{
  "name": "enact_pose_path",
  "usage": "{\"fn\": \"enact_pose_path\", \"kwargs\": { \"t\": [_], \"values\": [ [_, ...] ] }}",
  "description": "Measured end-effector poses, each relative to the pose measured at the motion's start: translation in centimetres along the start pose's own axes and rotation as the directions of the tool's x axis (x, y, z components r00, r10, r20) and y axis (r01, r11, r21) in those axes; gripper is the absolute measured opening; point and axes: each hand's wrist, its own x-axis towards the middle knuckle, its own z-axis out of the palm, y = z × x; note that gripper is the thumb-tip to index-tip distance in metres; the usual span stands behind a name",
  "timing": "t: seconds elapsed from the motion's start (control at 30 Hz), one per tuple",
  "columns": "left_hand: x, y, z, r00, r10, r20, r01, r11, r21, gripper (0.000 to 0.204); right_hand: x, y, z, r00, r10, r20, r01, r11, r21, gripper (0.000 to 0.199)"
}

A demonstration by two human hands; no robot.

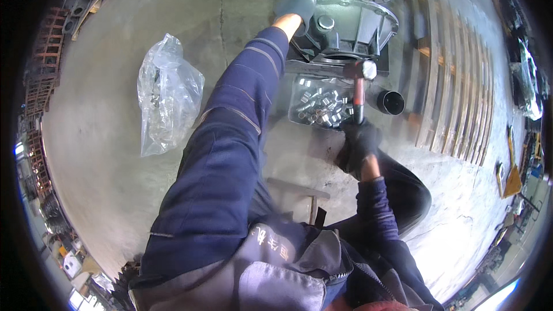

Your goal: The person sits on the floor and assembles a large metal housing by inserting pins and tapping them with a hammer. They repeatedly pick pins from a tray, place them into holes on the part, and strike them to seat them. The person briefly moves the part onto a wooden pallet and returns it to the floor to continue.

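Far left, along the curved rim: rusty red metal racks (43,63) stacked against the wall. Next, lying on the bare grey concrete floor (103,155): a crumpled clear plastic bag (167,95), upright and slumped, small metal parts dimly visible inside. Past it, left hand (296,4) in a grey glove at the end of a blue sleeve, pressed on top of a dark cast-metal housing (345,26); grip closed or merely resting flat, cannot tell. Just below the housing, a clear plastic tray (322,103) filled with short silvery metal sleeves. Over the tray's right edge, a hammer (359,89) with red-and-black handle, steel head up near the housing's lower rim. Right hand (358,145) in a black glove, grip clamped around the hammer's handle end. Just right, a black cylindrical cup (390,102) lying on its side. Further right, a weathered wooden pallet (455,92) on the floor. At the far right rim, yellow equipment (512,181), blurred.
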Motion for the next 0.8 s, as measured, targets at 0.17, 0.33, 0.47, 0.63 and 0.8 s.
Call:
{"fn": "enact_pose_path", "kwargs": {
  "t": [0.17,0.33,0.47,0.63,0.8],
  "values": [
    [-2.0,1.6,-5.3,0.997,0.014,-0.080,-0.021,0.996,-0.088,0.062,3.9,9.9,2.4,0.997,-0.036,-0.063,0.013,0.943,-0.333,0.025],
    [-4.5,-0.2,-9.1,0.953,0.198,-0.229,-0.274,0.885,-0.376,0.050,6.3,13.4,4.8,0.995,-0.055,-0.088,-0.009,0.800,-0.600,0.035],
    [-5.7,-2.6,-8.1,0.987,0.096,-0.128,-0.147,0.862,-0.484,0.043,6.1,13.8,6.5,0.993,-0.026,-0.119,-0.039,0.862,-0.506,0.034],
    [-3.9,-4.5,-4.8,0.897,0.425,-0.123,-0.433,0.900,-0.042,0.034,6.2,8.3,5.9,0.917,-0.324,-0.235,0.146,0.817,-0.557,0.040],
    [-2.0,-5.7,-2.7,0.874,0.482,0.058,-0.483,0.852,0.203,0.031,7.8,-5.1,4.4,0.405,-0.874,-0.269,0.710,0.486,-0.509,0.046]
  ]
}}
